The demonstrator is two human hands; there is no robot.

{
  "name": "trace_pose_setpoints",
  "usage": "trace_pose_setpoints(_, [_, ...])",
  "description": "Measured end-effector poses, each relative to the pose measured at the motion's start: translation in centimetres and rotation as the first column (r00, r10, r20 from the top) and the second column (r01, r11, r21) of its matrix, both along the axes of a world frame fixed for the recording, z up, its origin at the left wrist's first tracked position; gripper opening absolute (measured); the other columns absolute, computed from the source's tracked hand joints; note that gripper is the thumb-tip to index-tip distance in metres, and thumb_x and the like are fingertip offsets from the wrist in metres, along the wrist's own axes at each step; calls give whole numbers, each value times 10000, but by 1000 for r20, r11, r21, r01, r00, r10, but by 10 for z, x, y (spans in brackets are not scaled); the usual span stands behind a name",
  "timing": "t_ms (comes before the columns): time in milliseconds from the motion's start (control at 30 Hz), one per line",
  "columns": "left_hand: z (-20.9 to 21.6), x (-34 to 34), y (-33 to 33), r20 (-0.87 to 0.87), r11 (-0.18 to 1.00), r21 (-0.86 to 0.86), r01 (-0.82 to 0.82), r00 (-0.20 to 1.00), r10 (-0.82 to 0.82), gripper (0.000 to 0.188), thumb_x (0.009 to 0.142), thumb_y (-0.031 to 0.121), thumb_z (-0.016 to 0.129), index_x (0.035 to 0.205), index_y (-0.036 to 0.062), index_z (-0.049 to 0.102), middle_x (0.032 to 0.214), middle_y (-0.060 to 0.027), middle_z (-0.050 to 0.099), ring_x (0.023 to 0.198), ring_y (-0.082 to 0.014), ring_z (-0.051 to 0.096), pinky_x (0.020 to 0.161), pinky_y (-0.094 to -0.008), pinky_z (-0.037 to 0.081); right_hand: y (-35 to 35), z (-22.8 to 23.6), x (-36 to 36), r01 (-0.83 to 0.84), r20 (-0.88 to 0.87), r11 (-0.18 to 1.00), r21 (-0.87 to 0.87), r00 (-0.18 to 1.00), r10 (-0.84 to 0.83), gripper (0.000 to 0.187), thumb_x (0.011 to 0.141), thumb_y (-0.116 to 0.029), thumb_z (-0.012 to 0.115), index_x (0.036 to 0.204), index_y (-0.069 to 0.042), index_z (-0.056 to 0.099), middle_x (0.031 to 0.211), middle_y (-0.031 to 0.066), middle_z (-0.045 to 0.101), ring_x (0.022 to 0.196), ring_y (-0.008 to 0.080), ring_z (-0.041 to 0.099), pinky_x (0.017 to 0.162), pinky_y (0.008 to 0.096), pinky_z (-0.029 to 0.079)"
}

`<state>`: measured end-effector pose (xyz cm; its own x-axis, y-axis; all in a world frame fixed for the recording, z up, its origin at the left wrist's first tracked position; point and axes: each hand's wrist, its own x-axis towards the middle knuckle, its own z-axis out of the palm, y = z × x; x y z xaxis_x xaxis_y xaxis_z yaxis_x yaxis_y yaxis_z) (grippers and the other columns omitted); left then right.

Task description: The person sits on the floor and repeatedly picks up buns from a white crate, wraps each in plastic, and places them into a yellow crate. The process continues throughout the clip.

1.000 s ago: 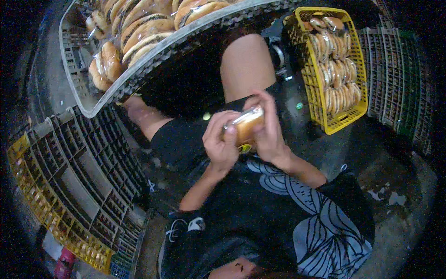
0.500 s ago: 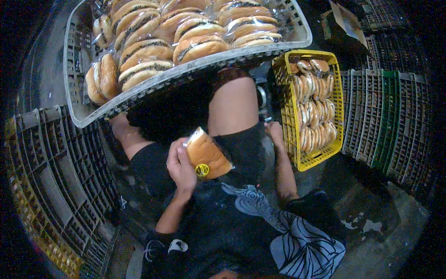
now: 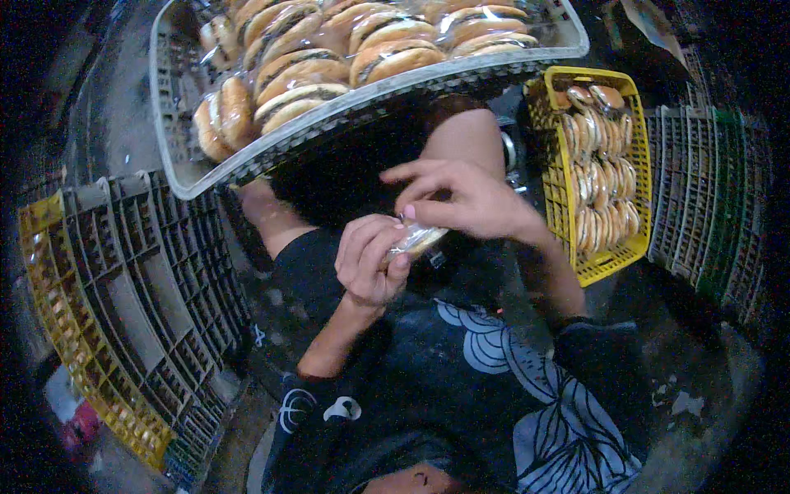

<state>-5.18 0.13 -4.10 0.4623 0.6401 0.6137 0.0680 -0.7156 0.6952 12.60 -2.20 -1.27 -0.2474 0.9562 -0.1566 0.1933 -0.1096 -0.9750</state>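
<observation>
My left hand (image 3: pixel 370 259) is closed around a wrapped bun (image 3: pixel 424 240), which is turned edge-on above my lap. Clear film glints along the bun's upper side. My right hand (image 3: pixel 473 202) comes over from the right, its thumb and a curled finger pinched at the wrapper's upper end, beside my left fingertips. Another finger of that hand stretches out to the left. Part of the bun is hidden by my fingers.
Ahead stands a pale crate (image 3: pixel 271 156) full of wrapped filled buns (image 3: pixel 395 66). A yellow crate (image 3: pixel 613 267) with rows of similar buns is on the right. Grey stacked crates (image 3: pixel 691 189) rise beyond it, and more dark crates (image 3: pixel 164 288) stand at the left.
My right hand has come up from beside my right thigh to the bun's wrapper. The bun has turned from broad side to edge-on in my left hand. The view has shifted somewhat.
</observation>
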Motion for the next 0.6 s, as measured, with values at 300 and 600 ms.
trace_pose_setpoints(300, [-13,-20,14,-142,831,-418,-367,930,339,191,831,157,486,815,-18,559,770,-110,584,712,-213,563,667,-297,450,44,-41,-47,152,-583,838,-524,653,-483,389,829,-315,518,987,39,550,894,129,604,843,172,571,775,289,446])
trace_pose_setpoints(600, [76,-45,230,23,763,-375,-526,818,575,324,880,287,425,924,2,573,794,-66,577,730,-105,492,683,-254,415,128,1,-60,380,240,802,461,817,-525,368,714,-210,667,981,20,562,901,153,616,823,225,611,719,318,472])
